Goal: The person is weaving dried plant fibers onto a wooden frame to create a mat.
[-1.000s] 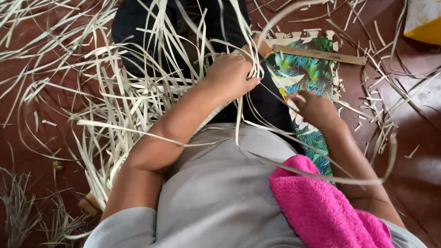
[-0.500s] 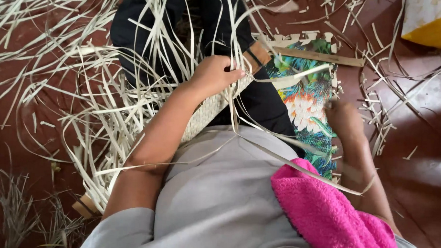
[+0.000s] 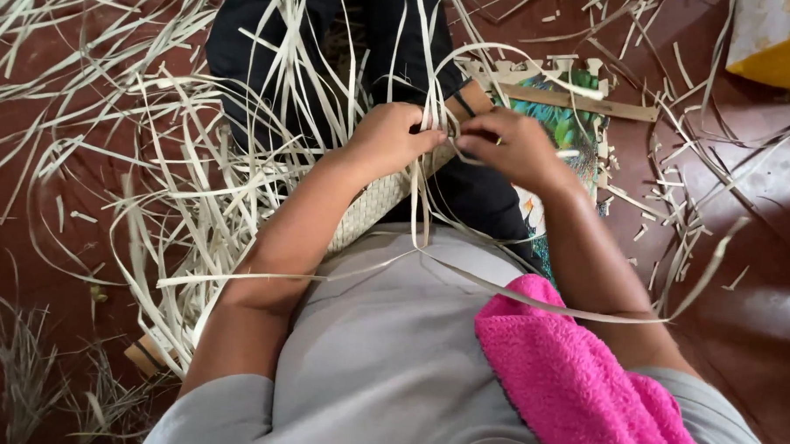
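Note:
A pale woven mat [image 3: 374, 204] of flat leaf strips lies across my lap, over dark trousers [image 3: 269, 60]. My left hand [image 3: 391, 136] pinches upright strips at the mat's far edge. My right hand [image 3: 513, 147] meets it from the right, fingers closed on a thin strip [image 3: 434, 92] that loops upward between both hands. Long loose strips [image 3: 195, 180] fan out from the mat to the left. One strip [image 3: 498, 291] runs across my grey shirt toward the right.
A pink towel [image 3: 573, 377] hangs on my right shoulder. A colourful patterned cloth [image 3: 582, 132] with a wooden stick [image 3: 583, 103] lies on the red-brown floor [image 3: 742, 304] at right. A yellow and white cushion [image 3: 782, 43] sits at top right. Scraps litter the floor.
My right hand has come up from beside my right knee to meet the left hand at the mat's edge. The left hand stayed on the strips.

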